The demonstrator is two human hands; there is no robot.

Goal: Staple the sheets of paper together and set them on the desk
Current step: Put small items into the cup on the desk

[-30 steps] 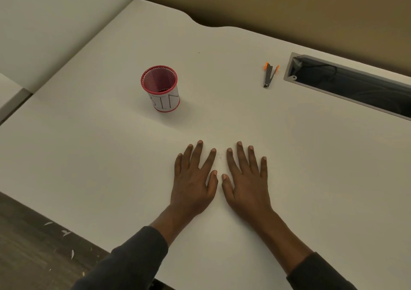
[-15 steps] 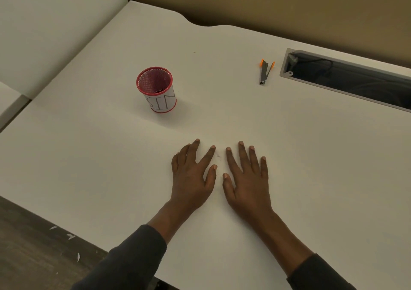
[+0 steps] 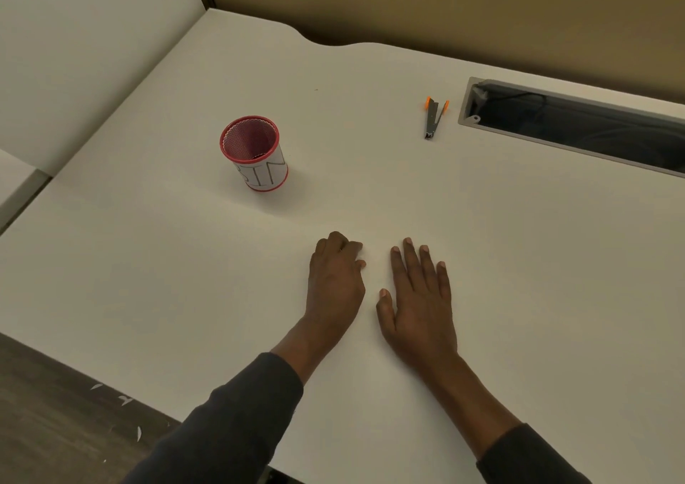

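A small grey stapler [image 3: 434, 119] with orange tabs lies on the white desk [image 3: 519, 246], far ahead and to the right of my hands. My left hand [image 3: 335, 283] rests on the desk with its fingers curled under, knuckles up, and nothing shows in it. Just to its right, my right hand [image 3: 420, 298] lies flat, palm down, fingers spread. I cannot make out any sheets of paper against the white surface.
A red mesh pen cup [image 3: 255, 153] with a white label stands ahead and to the left. A long open cable slot [image 3: 571, 127] is cut into the desk at the back right. White partition panels [image 3: 74, 57] stand to the left, and dark floor [image 3: 55, 428] shows at the lower left.
My left hand's fingers have curled in from flat and spread. The right hand has stayed flat. The view has shifted slightly.
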